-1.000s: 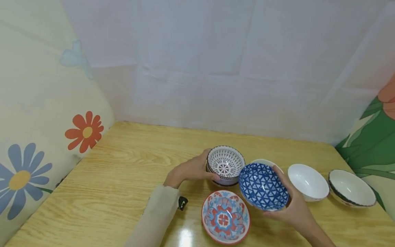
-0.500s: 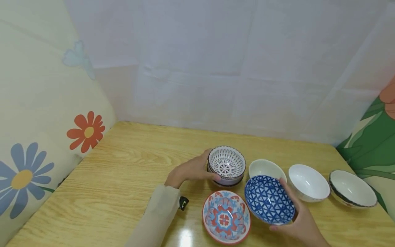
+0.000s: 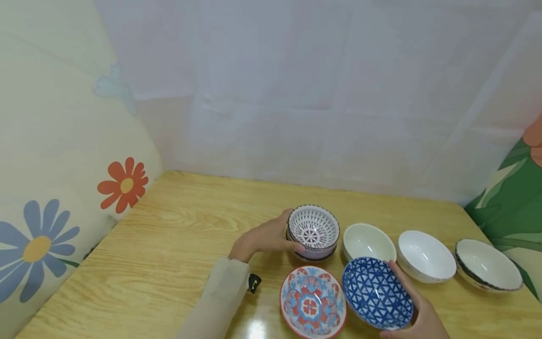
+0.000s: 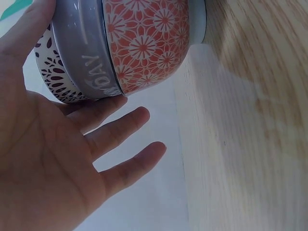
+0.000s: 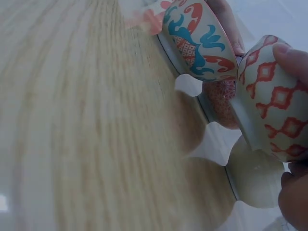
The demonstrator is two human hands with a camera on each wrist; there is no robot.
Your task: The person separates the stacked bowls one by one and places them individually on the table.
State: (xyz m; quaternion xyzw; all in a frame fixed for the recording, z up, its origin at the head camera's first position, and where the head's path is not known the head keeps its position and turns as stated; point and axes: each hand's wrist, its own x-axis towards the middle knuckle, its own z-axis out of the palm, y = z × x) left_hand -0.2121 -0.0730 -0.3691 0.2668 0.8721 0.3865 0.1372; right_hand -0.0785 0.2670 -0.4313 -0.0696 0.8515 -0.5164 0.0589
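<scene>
My left hand (image 3: 271, 237) holds the side of a bowl stack, thumb in front and fingers behind. On top is a white bowl with dark marks (image 3: 313, 228). The left wrist view shows a greyish bowl with raised letters (image 4: 84, 43) under it, above a red flower-patterned bowl (image 4: 147, 41) near the table. My right hand (image 3: 423, 318) grips a blue triangle-patterned bowl (image 3: 377, 294) by its right side, tilted; its outside shows red diamonds in the right wrist view. Just left of it sits a red-and-blue floral bowl (image 3: 312, 301).
A cream bowl (image 3: 369, 242), a white bowl (image 3: 426, 256) and a dark-rimmed bowl (image 3: 489, 264) stand in a row to the right. A small black object (image 3: 254, 283) lies by the left sleeve. White cloth (image 3: 271, 94) hangs behind the wooden table (image 3: 169, 263).
My right hand has carried the blue bowl away from the stack, toward me and slightly right, uncovering the cream bowl. My left hand stays on the stack.
</scene>
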